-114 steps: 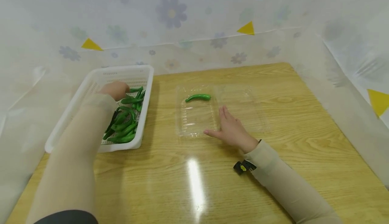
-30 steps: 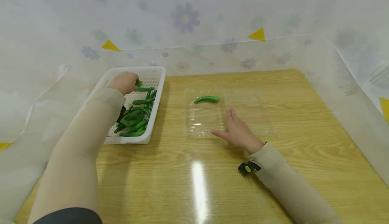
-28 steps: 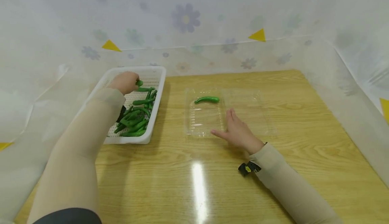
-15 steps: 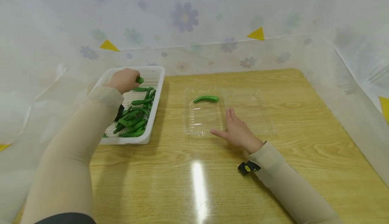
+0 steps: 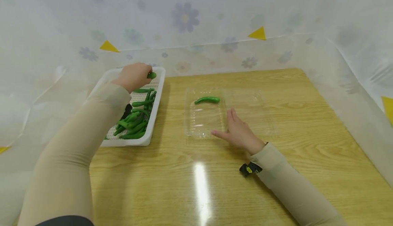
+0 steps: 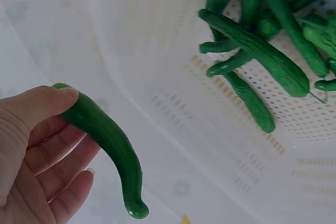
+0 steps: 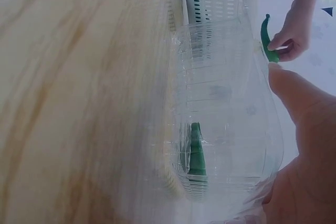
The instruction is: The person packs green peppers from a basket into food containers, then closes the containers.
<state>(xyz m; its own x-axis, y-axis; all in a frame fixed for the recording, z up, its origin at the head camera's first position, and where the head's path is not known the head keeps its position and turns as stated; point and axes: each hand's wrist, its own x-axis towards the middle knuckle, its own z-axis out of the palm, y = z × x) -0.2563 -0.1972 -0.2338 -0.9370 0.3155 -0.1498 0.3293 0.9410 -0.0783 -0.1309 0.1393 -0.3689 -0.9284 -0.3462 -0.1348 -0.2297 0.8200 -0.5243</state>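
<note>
My left hand point(image 5: 135, 76) is over the far end of a white plastic basket point(image 5: 157, 106) and pinches a curved green chili pepper point(image 6: 114, 140) between thumb and fingers near one end. In the left wrist view the pepper hangs apart from the pile of green peppers point(image 6: 268, 59) in the basket. My right hand point(image 5: 241, 132) rests at the opened clear plastic clamshell box point(image 5: 204, 120), thumb spread along its near edge and fingers straight by the fold. One green pepper point(image 5: 207, 100) lies near the far side of the box's left half.
The basket stands at the left of the wooden table point(image 5: 165, 181), with the box to its right. A pale flowered sheet point(image 5: 208, 18) encloses the back and sides. Yellow triangles point(image 5: 258, 33) are stuck on it.
My left hand has come up from among the peppers with one pepper and shifted right and away within the basket area. My right hand stays at the box. The head view has shifted slightly.
</note>
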